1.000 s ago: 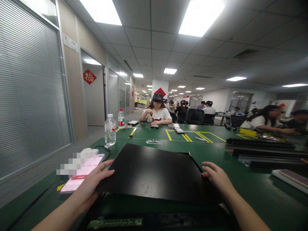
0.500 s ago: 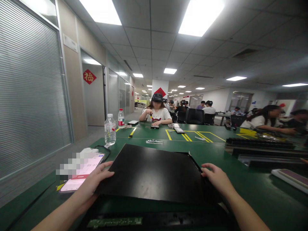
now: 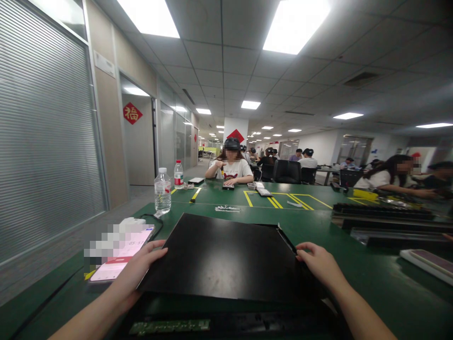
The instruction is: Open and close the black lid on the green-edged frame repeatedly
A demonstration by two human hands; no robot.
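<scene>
A flat black panel, smooth and faintly shiny, lies before me, partly inside a thin black frame that shows along its right side and near edge. My left hand grips the panel's left edge, thumb on top and the other fingers partly hidden beneath. On the right, my right hand pinches the side of the frame beside the panel's edge, its lower fingers out of sight. Below the panel's near edge, a green circuit board strip sits in the dark frame.
A lit phone and a water bottle stand left on the green table. Small parts in a clear bag lie beyond the panel. Black metal strips are stacked at right. A person works opposite.
The near edge of the panel has shifted very slightly toward me, and the left hand has moved a touch with it. Both hands keep their hold.
</scene>
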